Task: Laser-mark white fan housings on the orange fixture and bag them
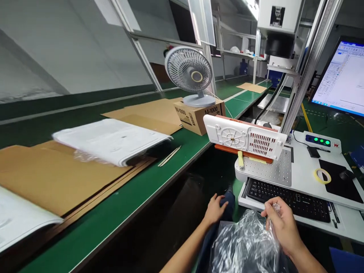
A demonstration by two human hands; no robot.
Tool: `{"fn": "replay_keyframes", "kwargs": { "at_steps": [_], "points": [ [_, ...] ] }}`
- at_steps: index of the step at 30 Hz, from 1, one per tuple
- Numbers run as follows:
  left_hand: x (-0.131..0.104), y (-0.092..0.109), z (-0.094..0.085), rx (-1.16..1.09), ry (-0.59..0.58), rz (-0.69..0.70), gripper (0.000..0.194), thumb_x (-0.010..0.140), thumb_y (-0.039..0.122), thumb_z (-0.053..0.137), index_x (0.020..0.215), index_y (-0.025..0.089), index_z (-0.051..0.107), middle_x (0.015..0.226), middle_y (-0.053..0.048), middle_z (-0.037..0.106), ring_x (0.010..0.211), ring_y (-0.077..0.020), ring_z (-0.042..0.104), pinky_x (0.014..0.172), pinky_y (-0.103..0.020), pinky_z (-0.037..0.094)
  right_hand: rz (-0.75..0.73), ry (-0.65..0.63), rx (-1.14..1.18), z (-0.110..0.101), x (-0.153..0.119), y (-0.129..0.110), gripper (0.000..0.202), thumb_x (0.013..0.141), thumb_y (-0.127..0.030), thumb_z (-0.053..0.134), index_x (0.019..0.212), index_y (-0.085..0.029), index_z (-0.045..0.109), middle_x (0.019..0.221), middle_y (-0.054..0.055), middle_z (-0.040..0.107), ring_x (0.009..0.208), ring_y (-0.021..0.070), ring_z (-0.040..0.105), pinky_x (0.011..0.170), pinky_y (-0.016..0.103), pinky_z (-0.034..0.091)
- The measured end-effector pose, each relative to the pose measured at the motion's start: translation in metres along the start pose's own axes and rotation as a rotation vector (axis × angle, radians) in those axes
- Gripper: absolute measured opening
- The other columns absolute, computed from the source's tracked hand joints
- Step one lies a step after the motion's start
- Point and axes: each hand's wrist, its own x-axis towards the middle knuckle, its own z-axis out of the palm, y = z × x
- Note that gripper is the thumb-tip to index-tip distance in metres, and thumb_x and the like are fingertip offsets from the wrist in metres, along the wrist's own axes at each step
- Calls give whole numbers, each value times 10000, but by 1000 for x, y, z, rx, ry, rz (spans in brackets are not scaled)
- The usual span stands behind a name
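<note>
Workbench and worker's two hands, left to right: two white stacks [113, 138] on brown cardboard sheets [57, 174]; two thin sticks [170, 156] on one green bench [125, 199]; one fan [189, 72] atop one carton [196, 117]; the left hand [214, 209], loosely spread and grasping nothing, near one knee; one white slotted panel [246, 136] above one perforated plate [267, 168]; one crumpled clear plastic bag [247, 242] at the lap, below the keyboard's level, its upper edge pinched between thumb and fingers of the right hand [280, 223]; one keyboard [290, 199]; one control box [321, 142] with three green lights; one tape roll [322, 176]; one mouse [347, 174]; one monitor [341, 79]
</note>
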Motion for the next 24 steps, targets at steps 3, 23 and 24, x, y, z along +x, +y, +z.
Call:
{"fn": "replay_keyframes", "kwargs": {
  "at_steps": [3,23,24],
  "points": [
    [-32,-10,43,67,-191,-43,499,944,389,659,1408,217,725,1768,-181,408,1667,-489,281,1215,-732,441,-67,157,-464,-23,11,65,468,1037,-684,550,991,-232,664,872,43,745,656,197,633,631,306,467],
    [-64,-17,67,254,-264,5,540,1116,480,430,1611,321,574,1888,-96,72,1735,-426,24,1307,-681,318,69,277,-1174,-142,38,108,204,1010,-178,514,1203,-241,535,1632,54,516,1125,247,694,788,343,428],
    [-64,-16,66,254,-268,0,540,1115,471,432,1615,319,570,1888,-95,66,1736,-423,16,1309,-678,314,87,261,-1187,-142,39,108,201,1019,-186,508,1212,-240,533,1652,55,500,1122,256,700,792,351,430]
  ]
}}
